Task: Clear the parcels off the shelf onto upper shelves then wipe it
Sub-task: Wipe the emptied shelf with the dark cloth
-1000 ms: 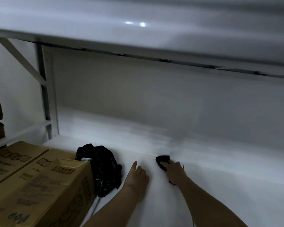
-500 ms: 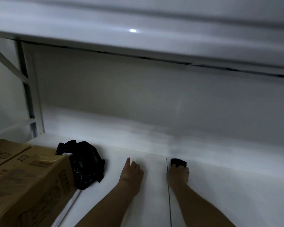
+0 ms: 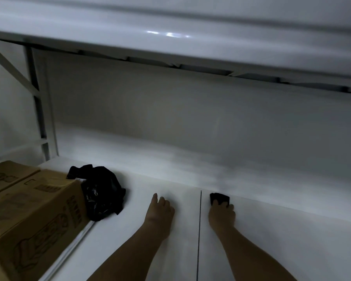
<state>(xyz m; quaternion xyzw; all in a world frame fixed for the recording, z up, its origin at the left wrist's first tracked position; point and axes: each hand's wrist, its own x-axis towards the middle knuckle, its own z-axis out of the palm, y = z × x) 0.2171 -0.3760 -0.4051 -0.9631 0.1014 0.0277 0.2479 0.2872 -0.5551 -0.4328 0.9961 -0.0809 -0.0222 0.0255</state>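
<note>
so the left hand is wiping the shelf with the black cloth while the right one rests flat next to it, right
Not quite: the hands are swapped. In the head view the right hand presses the black cloth on the shelf, while the left hand rests on it beside it.

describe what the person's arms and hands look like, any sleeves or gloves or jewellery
Both forearms are bare as far as the frame shows, with no sleeve edge in view. The left hand and right hand wear no gloves. No watch, bracelet or ring is visible, though the dim light and blur hide fine detail.
</note>
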